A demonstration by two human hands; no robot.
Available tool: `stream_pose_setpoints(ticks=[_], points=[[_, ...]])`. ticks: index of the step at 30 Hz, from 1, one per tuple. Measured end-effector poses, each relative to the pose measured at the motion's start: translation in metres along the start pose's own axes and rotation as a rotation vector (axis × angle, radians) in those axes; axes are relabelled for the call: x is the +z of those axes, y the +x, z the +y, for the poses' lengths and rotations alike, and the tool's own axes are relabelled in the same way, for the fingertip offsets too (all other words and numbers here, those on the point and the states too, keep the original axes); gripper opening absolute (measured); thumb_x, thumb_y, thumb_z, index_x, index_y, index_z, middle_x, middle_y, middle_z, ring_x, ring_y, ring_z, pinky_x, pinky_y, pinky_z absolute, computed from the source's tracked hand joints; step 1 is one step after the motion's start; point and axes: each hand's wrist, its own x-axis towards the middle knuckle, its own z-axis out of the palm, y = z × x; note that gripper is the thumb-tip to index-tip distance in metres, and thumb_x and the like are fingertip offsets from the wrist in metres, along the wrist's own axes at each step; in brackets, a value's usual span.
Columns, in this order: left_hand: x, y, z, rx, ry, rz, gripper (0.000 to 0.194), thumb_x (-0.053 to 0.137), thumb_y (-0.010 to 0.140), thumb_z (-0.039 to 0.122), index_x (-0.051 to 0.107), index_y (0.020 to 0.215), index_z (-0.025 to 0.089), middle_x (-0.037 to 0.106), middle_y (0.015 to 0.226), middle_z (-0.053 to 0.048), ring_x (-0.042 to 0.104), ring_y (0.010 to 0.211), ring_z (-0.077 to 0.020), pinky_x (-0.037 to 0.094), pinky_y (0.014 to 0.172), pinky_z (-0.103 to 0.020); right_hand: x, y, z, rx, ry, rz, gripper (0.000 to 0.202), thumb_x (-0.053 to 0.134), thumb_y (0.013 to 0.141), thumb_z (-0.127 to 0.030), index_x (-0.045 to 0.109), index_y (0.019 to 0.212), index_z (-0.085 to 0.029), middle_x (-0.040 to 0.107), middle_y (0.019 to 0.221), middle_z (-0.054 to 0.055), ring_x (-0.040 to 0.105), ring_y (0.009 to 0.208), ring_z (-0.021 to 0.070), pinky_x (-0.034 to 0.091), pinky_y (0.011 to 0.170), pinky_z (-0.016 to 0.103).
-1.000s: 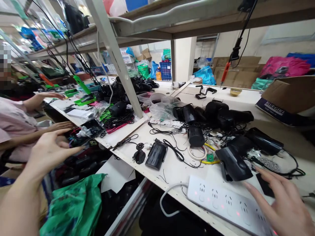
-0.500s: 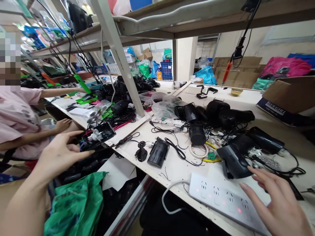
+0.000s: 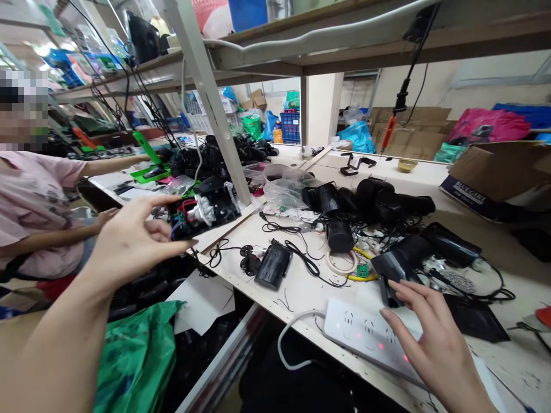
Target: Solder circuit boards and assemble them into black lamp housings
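the left hand (image 3: pixel 133 241) pinches an open black housing (image 3: pixel 219 217) by its near end between thumb and fingers, raised by the edge of the worktop (image 3: pixel 305 298), its red wires (image 3: pixel 188 205) exposed. with only that end gripped, it could tip and drop past the edge, and the bare wires might snag or pull loose. the right hand (image 3: pixel 430 332) is spread, grasping nothing, fingertips at a curved black cover (image 3: pixel 391 267); whether they touch, i cannot tell. a careless wrist could knock the lit power strip (image 3: pixel 344 327) beneath. farther off, a looped black cord (image 3: pixel 307 261) could catch on things dragged across.
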Motion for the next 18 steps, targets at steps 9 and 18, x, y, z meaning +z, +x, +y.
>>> stream_pose_setpoints(ticks=[9, 18], points=[[-0.032, 0.047, 0.129, 0.505, -0.285, 0.153, 0.07, 0.053, 0.073, 0.042, 0.051, 0.133, 0.007, 0.056, 0.104, 0.002, 0.064, 0.096, -0.0275, 0.041, 0.069, -0.037, -0.023, -0.027, 0.004, 0.161, 0.001, 0.044, 0.035, 0.051, 0.095, -0.043, 0.057, 0.124, -0.025, 0.053, 0.119, 0.011, 0.068, 0.094, 0.0238, 0.061, 0.075, 0.037], [0.036, 0.046, 0.232, 0.663, -0.505, -0.168, 0.073, 0.062, 0.066, 0.035, 0.05, 0.132, 0.007, 0.055, 0.122, -0.002, 0.068, 0.087, -0.0205, 0.042, 0.06, -0.025, -0.027, -0.056, 0.022, 0.203, 0.023, 0.064, 0.034, 0.055, 0.093, -0.041, 0.057, 0.124, -0.027, 0.057, 0.117, 0.01, 0.074, 0.083, 0.0217, 0.063, 0.065, 0.03]])
